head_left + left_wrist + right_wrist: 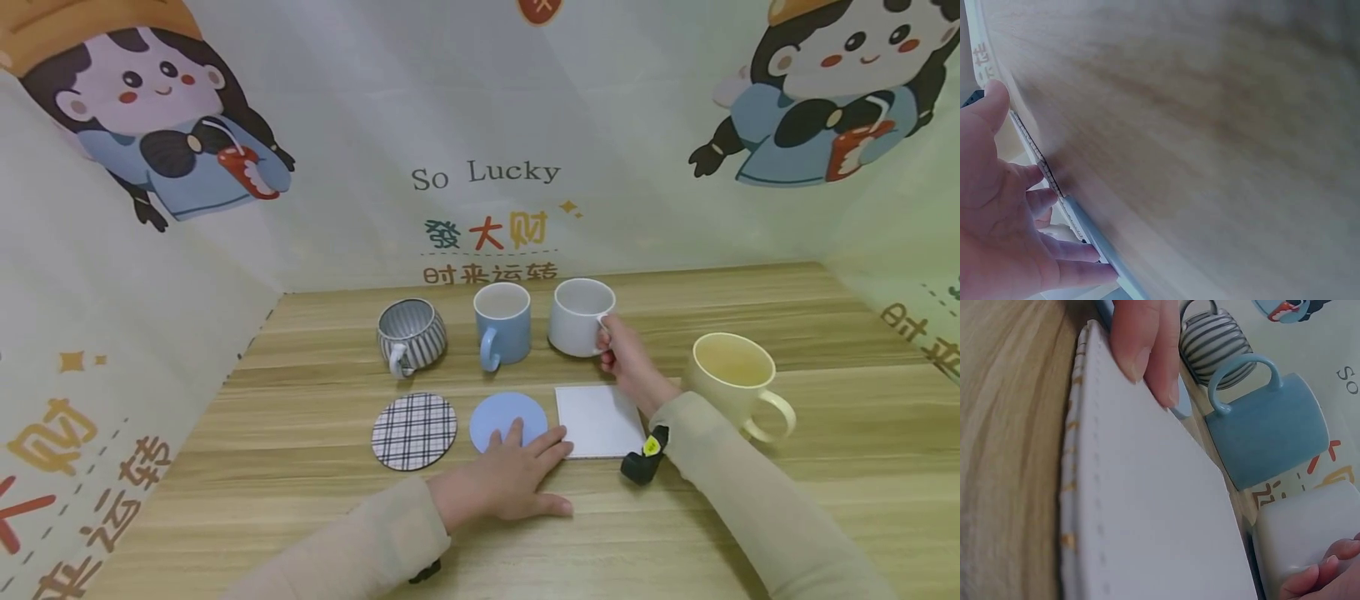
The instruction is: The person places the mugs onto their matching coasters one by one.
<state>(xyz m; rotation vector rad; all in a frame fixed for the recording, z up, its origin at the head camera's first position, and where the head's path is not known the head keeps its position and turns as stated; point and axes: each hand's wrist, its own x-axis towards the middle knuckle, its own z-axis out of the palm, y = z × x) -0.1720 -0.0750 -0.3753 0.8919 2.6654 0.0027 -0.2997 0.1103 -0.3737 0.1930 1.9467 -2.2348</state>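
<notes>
My right hand (pixel 628 354) grips the handle of a white mug (pixel 581 321), which stands upright at the back; the fingers hide most of that handle. Spread and fairly straight, my left hand (pixel 510 477) reaches over the near edge of a round light-blue coaster (pixel 504 415). Two of its fingertips touch the left edge of a white square coaster (pixel 598 421). In the right wrist view, left fingers (pixel 1138 347) rest at the rim of the white coaster (pixel 1147 487). The left wrist view shows the left palm (pixel 997 212) low beside the coasters.
Left of the white mug stand a blue mug (pixel 506 329) and a grey striped cup (pixel 412 333). A round plaid coaster (pixel 414 432) lies before the striped cup. A yellow mug (pixel 731 371) stands beside the right forearm. Printed cloth (pixel 360 108) walls off the wooden table (pixel 300 417).
</notes>
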